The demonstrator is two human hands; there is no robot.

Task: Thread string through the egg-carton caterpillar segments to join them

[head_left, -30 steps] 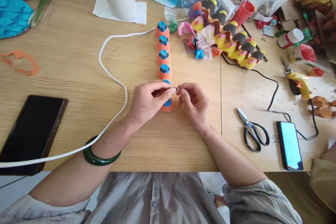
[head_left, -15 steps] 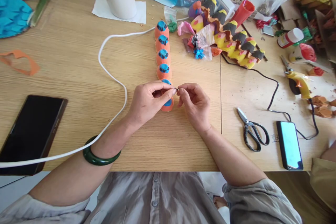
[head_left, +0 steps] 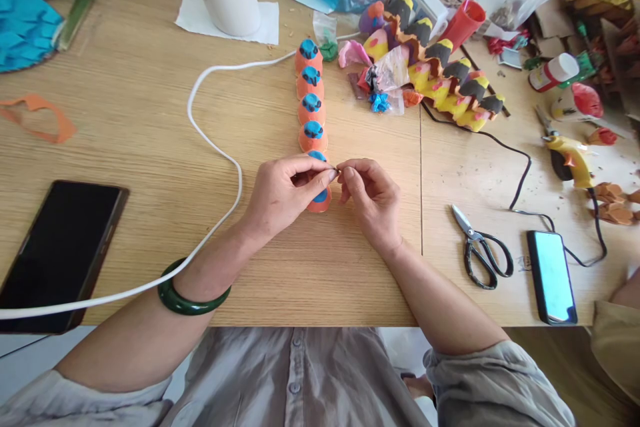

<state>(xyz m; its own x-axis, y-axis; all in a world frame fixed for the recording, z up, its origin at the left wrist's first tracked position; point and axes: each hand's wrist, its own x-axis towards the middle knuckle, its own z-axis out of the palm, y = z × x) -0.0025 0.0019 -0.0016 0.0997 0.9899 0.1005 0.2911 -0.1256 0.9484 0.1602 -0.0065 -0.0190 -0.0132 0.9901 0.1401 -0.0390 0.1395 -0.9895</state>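
Pinching a tiny dark bit btwn thumb + index: L hand. R hand has thumb + index tips drawn close at bit's other end; can't tell if they grip it too. Bit's in the narrow gap btwn both hands, just R of orange strip w/ blue-topped bumps. Strip lies on table, pointing away from person; L hand hides part of its near end, R hand just beside. Scissors well apart, R of R hand.
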